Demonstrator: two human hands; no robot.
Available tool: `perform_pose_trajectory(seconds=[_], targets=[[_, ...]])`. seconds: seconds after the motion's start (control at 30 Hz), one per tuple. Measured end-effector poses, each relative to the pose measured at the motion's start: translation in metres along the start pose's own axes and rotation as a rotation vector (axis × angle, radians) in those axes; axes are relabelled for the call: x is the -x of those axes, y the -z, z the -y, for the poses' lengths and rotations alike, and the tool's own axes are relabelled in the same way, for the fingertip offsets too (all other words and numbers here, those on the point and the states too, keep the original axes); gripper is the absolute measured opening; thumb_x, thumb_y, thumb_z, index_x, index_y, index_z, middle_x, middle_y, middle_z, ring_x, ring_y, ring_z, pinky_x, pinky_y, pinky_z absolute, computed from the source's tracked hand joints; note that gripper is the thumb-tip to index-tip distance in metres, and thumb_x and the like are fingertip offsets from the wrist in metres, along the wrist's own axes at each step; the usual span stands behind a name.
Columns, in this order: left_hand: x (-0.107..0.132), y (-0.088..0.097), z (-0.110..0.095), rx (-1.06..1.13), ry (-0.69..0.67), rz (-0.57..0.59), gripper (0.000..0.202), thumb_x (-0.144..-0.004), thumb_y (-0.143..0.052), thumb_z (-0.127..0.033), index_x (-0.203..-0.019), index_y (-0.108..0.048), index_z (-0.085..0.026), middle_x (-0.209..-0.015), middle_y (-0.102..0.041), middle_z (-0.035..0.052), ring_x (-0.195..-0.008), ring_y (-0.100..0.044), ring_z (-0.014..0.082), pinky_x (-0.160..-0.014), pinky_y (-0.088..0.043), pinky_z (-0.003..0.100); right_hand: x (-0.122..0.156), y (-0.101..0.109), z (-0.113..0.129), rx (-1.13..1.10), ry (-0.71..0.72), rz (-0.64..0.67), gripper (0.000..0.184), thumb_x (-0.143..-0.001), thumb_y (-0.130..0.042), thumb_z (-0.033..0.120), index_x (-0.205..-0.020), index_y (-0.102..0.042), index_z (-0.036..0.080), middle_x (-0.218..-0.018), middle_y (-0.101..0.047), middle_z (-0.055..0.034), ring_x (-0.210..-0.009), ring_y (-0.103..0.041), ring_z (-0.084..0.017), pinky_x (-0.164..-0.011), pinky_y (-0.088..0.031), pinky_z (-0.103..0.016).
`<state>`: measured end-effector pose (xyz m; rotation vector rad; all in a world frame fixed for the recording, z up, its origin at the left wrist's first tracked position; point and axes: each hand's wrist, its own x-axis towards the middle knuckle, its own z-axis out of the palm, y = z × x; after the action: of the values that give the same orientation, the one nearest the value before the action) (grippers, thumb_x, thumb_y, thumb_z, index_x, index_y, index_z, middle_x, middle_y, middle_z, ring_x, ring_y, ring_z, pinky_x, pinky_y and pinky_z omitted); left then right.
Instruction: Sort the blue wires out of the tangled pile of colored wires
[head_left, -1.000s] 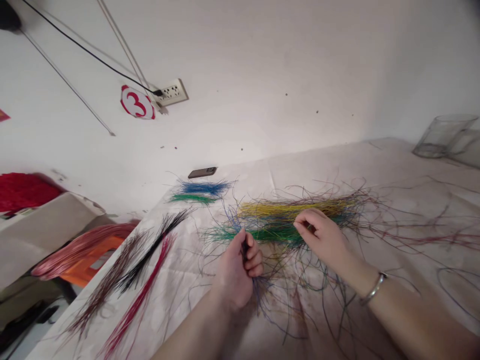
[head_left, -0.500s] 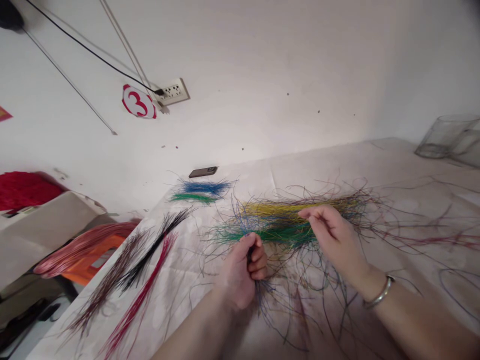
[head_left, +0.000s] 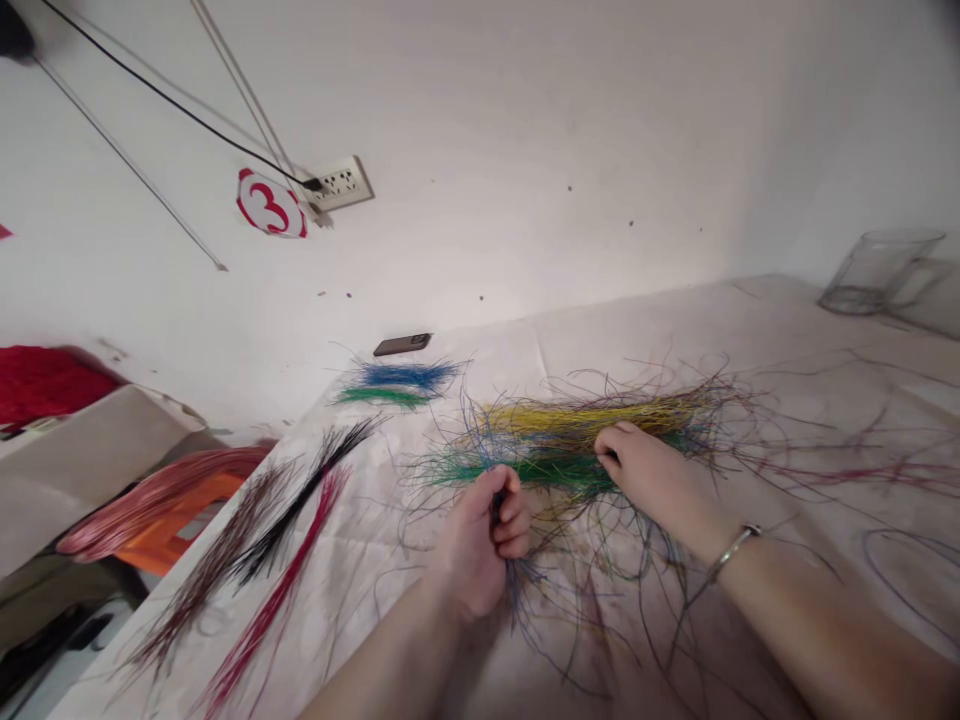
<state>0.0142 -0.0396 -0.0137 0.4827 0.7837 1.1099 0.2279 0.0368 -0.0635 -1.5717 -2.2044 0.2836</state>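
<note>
A tangled heap of thin coloured wires (head_left: 585,430), mostly yellow and green, lies across the middle of a cloth-covered table (head_left: 750,330). My left hand (head_left: 484,545) is closed in a fist round a small bunch of blue and dark wires (head_left: 525,580) that trail down from it. My right hand (head_left: 649,475), a metal bangle on its wrist, rests on the green part of the heap with its fingers curled and pinching into the wires.
Sorted bundles lie to the left: blue and green (head_left: 397,385), black (head_left: 307,495), red (head_left: 277,590), dark brown (head_left: 210,570). A dark phone (head_left: 403,345) lies by the wall. A clear container (head_left: 877,270) stands far right. A cardboard box (head_left: 75,460) and an orange stool (head_left: 172,525) sit off the table's left edge.
My right hand lifted with its fingers loosened half a second ago, and has now come back down onto the green wires with fingers curled. My left fist has hardly moved.
</note>
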Motion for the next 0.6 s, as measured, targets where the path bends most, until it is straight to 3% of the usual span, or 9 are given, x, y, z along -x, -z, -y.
perform_pose_trajectory(seconds=[0.17,0.33,0.5,0.6], targets=[[-0.0008,0.0007,0.0003,-0.001,-0.002,-0.001,0.021,-0.081,-0.058,-0.032,-0.074,-0.046,-0.016,-0.056,-0.026,-0.007,-0.043,-0.016,0.0035,-0.039,-0.01,0.017,0.0016,0.007,0.0066,-0.041,-0.078,-0.097,0.009,-0.084,-0.047,0.017,-0.081,-0.055,0.02,-0.078,-0.06,-0.0024,-0.067,-0.056,-0.015,-0.06,-0.036,-0.027],[-0.0008,0.0011,0.0011,-0.004,0.0,0.003,0.021,-0.081,-0.058,-0.033,-0.074,-0.047,-0.016,-0.057,-0.027,-0.0069,-0.043,-0.018,0.0035,-0.039,-0.01,0.017,-0.0005,0.0038,0.0056,-0.011,0.0,-0.059,0.012,-0.082,-0.053,0.019,-0.092,-0.061,0.02,-0.094,-0.061,-0.0049,-0.077,-0.059,-0.017,-0.068,-0.039,-0.027],[-0.0012,0.0012,0.0018,-0.009,0.003,-0.001,0.021,-0.08,-0.059,-0.032,-0.074,-0.046,-0.016,-0.056,-0.027,-0.007,-0.043,-0.017,0.0036,-0.039,-0.01,0.017,-0.0026,0.0019,0.0089,0.065,-0.01,-0.04,0.011,-0.083,-0.051,0.016,-0.077,-0.06,0.02,-0.084,-0.057,-0.0027,-0.069,-0.055,-0.014,-0.063,-0.037,-0.026],[-0.0014,0.0008,0.0016,-0.012,0.002,-0.009,0.021,-0.081,-0.058,-0.032,-0.074,-0.046,-0.016,-0.056,-0.027,-0.007,-0.043,-0.017,0.0035,-0.04,-0.009,0.017,-0.0014,0.0039,0.0093,-0.006,-0.011,-0.077,0.011,-0.083,-0.05,0.017,-0.076,-0.057,0.021,-0.081,-0.057,-0.0016,-0.07,-0.055,-0.014,-0.063,-0.037,-0.026]])
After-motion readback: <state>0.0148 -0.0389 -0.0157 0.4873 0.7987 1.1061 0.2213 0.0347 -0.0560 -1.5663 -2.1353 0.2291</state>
